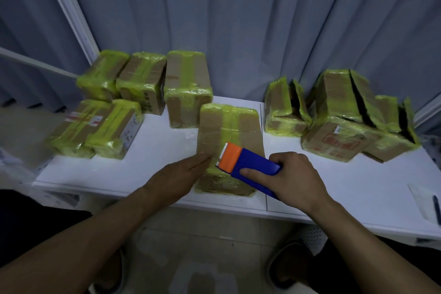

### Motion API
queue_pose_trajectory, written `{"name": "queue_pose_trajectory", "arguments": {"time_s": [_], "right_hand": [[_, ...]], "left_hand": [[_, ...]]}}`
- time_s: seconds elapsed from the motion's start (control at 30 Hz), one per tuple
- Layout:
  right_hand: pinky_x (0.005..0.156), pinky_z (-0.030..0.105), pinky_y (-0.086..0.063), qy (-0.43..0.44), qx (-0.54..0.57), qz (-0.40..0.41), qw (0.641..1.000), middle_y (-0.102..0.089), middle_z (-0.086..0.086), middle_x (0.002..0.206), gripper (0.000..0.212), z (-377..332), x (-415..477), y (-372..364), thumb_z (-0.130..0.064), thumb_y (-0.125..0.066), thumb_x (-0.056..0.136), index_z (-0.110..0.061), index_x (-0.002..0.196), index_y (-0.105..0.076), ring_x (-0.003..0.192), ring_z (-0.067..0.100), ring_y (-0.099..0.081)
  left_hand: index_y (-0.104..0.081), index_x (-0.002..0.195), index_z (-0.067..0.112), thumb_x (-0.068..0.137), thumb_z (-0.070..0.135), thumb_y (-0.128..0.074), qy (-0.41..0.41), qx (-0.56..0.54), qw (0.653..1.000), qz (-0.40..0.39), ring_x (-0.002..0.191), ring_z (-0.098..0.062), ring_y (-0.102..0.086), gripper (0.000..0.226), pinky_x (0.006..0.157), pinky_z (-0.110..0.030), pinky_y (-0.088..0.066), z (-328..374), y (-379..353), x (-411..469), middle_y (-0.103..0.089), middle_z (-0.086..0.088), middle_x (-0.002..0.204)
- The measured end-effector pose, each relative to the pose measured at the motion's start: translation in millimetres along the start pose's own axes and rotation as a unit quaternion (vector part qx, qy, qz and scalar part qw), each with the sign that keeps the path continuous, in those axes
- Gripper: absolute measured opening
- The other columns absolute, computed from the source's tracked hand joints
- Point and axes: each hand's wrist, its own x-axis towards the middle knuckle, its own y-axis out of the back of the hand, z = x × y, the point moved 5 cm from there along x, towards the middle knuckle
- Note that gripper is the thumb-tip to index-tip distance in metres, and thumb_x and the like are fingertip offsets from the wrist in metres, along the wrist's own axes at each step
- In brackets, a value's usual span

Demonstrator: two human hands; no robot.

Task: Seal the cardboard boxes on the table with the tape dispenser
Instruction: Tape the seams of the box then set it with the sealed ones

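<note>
A cardboard box (229, 126) with a yellow-green tape strip down its middle stands at the table's front centre. My right hand (293, 179) grips a blue and orange tape dispenser (248, 162), whose orange head lies on the box's top near its front end. My left hand (181, 174) lies flat with straight fingers against the box's left front side.
The white table (334, 188) carries several taped boxes at the back left (140, 83) and several boxes with open flaps at the right (343, 102). A pen (437, 207) and paper lie at the far right edge. Grey curtains hang behind.
</note>
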Motion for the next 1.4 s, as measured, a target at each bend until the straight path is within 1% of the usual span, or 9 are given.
{"name": "queue_pose_trajectory", "arguments": {"time_s": [0.1,0.43,0.57,0.73,0.83,1.0,1.13,1.27,1.4], "right_hand": [[0.05,0.019,-0.036,0.006,0.018,-0.026,0.999,-0.057,-0.023,0.05,0.056,-1.9,0.8,-2.9,-0.08,-0.071,0.067,-0.028,0.054,-0.057,0.051,0.0,-0.058],[0.053,0.017,-0.042,0.043,0.032,-0.084,0.995,-0.063,-0.017,0.056,0.051,-7.7,-2.0,-16.0,-0.079,-0.072,0.066,-0.029,0.06,-0.064,0.055,0.003,-0.062],[0.05,0.015,-0.036,0.064,0.046,-0.079,0.994,-0.056,-0.016,0.049,0.05,-11.2,-4.2,-16.9,-0.07,-0.078,0.069,-0.028,0.054,-0.056,0.049,0.004,-0.056],[0.051,0.015,-0.035,0.083,0.112,-0.066,0.988,-0.052,-0.012,0.046,0.043,-13.4,-5.1,-16.8,-0.06,-0.082,0.068,-0.027,0.056,-0.059,0.045,0.007,-0.05],[0.053,0.018,-0.034,0.092,0.154,-0.073,0.981,-0.053,-0.003,0.05,0.051,-9.6,-4.9,-21.6,-0.068,-0.084,0.064,-0.023,0.056,-0.061,0.046,0.007,-0.048],[0.056,0.027,-0.039,0.09,0.178,-0.086,0.976,-0.058,0.009,0.058,0.073,-4.4,-5.6,-28.7,-0.086,-0.075,0.057,-0.014,0.063,-0.065,0.051,0.02,-0.054],[0.057,0.031,-0.039,0.089,0.181,-0.1,0.974,-0.058,0.013,0.06,0.078,-6.4,-6.5,-32.6,-0.089,-0.073,0.056,-0.011,0.064,-0.065,0.056,0.029,-0.056],[0.053,0.017,-0.037,0.088,0.15,-0.098,0.98,-0.057,-0.007,0.051,0.05,-20.8,-8.7,-31.5,-0.071,-0.081,0.066,-0.025,0.058,-0.061,0.046,0.008,-0.052],[0.051,0.016,-0.037,0.08,0.108,-0.09,0.987,-0.056,-0.009,0.049,0.047,-27.0,-7.4,-23.4,-0.069,-0.077,0.063,-0.025,0.055,-0.062,0.047,0.007,-0.054]], "left_hand": [[-0.05,0.145,0.015,0.092,0.025,-0.068,0.03,-0.053,0.998,0.007,0.137,-0.02,-0.047,0.057,0.107,-0.039,-0.047,-6.8,-3.4,-2.8,-0.049,-0.002,0.149],[-0.049,0.146,0.023,0.097,0.026,-0.063,0.114,-0.149,0.982,-0.011,0.138,-0.005,-0.04,0.051,0.114,-0.023,-0.034,-10.8,-5.3,-3.0,-0.044,0.007,0.15],[-0.06,0.133,0.031,0.093,0.044,-0.058,0.228,-0.325,0.916,0.06,0.128,0.005,-0.048,0.042,0.104,-0.013,-0.039,-3.7,26.1,-1.7,-0.057,0.015,0.138],[-0.074,0.112,0.017,0.095,0.027,-0.059,0.33,-0.57,0.75,0.057,0.096,-0.011,-0.069,0.024,0.078,-0.023,-0.053,22.0,33.4,-8.8,-0.076,0.002,0.1],[-0.075,0.103,0.007,0.098,0.015,-0.059,0.354,-0.578,0.733,0.061,0.083,-0.018,-0.069,0.019,0.07,-0.024,-0.055,30.3,37.5,-16.2,-0.074,-0.014,0.092],[-0.071,0.1,0.005,0.1,0.018,-0.054,0.38,-0.606,0.696,0.053,0.083,-0.018,-0.069,0.021,0.071,-0.029,-0.058,34.7,46.5,-21.9,-0.072,-0.014,0.093],[-0.071,0.094,0.01,0.096,0.011,-0.062,0.384,-0.575,0.721,0.056,0.074,-0.012,-0.068,0.009,0.07,-0.032,-0.059,35.4,49.3,-26.6,-0.072,-0.003,0.082],[-0.071,0.091,0.012,0.095,0.012,-0.063,0.378,-0.526,0.76,0.05,0.07,-0.01,-0.066,0.008,0.065,-0.028,-0.058,27.6,54.2,-25.8,-0.071,0.0,0.076],[-0.072,0.092,0.006,0.093,0.006,-0.065,0.401,-0.516,0.752,0.084,0.069,-0.015,-0.062,0.007,0.062,-0.028,-0.058,4.7,62.5,-32.0,-0.07,-0.014,0.084]]}}
